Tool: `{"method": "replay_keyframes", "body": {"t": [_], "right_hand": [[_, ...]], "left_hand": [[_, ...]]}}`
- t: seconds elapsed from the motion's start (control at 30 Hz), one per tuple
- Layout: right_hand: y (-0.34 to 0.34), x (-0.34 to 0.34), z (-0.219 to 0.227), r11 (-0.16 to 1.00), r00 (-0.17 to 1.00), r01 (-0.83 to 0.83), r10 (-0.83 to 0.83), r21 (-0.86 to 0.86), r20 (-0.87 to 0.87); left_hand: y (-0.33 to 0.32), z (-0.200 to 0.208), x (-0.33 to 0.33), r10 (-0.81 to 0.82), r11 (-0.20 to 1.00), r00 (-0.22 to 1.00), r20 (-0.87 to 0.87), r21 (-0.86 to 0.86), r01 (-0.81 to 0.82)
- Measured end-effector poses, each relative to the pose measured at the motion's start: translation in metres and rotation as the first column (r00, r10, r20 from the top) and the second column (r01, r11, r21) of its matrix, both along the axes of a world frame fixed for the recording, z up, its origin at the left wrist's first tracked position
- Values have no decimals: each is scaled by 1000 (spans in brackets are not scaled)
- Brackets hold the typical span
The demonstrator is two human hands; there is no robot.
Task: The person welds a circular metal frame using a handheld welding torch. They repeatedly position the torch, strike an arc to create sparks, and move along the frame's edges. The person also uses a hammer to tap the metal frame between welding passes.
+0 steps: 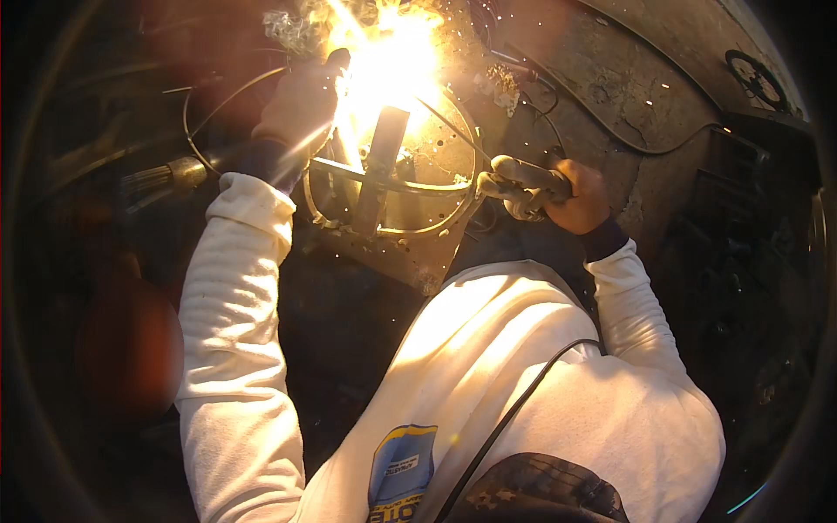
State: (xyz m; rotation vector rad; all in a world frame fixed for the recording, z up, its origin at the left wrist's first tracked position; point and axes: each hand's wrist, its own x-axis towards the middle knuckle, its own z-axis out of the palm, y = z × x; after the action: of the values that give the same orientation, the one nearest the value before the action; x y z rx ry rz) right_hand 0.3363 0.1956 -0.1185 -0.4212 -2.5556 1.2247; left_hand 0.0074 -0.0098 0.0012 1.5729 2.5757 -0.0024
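Observation:
My right hand (580, 196) is wrapped round a welding electrode holder (523, 185). From its jaws a thin electrode (449, 120) reaches up and left into a blinding arc, with sparks and smoke around it. Below the glare is a round metal frame (418, 231) made of ring-shaped rods, with a flat metal bar (384, 161) across it. My left hand (301, 105) is close against the left side of the glare, its fingers looking curled. Whatever it grips is washed out by the light.
Under the frame lies a metal plate (414, 266) with small holes. A dark cable (641, 144) curves across the stained surface at right, near a wheel-like ring (757, 78). On the left are a brush-like object (166, 179), a thin wire loop (187, 118) and a blurred orange-red shape (131, 349).

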Motion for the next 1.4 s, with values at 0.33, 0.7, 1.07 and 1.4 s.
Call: {"method": "replay_keyframes", "body": {"t": [0.33,0.7,1.07,1.4], "right_hand": [[2,11,14,998,998,6,-3,55,-57],[-5,13,10,998,992,69,-70,-12,-104],[-6,17,8,991,987,132,-134,-31,-84],[-9,29,-18,864,901,325,-406,-384,-152]], "left_hand": [[18,19,13,276,961,937,213,-81,-265],[20,22,11,533,846,802,271,-201,-494],[23,24,16,570,821,783,248,-203,-533],[17,10,3,504,864,828,246,-167,-476]]}}
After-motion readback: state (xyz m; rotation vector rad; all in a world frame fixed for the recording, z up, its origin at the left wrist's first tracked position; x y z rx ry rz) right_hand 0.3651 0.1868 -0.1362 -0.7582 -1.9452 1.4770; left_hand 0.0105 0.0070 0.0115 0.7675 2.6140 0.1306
